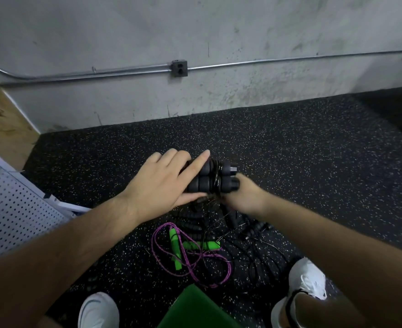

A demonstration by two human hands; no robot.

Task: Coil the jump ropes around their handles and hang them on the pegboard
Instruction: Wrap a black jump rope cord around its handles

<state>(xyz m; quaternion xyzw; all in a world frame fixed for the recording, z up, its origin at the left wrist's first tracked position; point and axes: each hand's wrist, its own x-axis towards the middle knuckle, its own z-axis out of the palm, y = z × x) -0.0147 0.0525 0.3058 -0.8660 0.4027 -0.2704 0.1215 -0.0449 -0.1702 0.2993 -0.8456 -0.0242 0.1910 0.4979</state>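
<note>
- At frame centre, your left hand clasps two ribbed black foam handles, thin cord wound round them.
- Your blurred right hand curls at their ends; grasp unclear.
- Below, a purple braided rope lies on speckled rubber floor.

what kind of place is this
Probably a gym or workout room: speckled rubber floor, a white pegboard, jump ropes heaped on the floor, and a black jump rope gripped by left hand and right hand.
</note>
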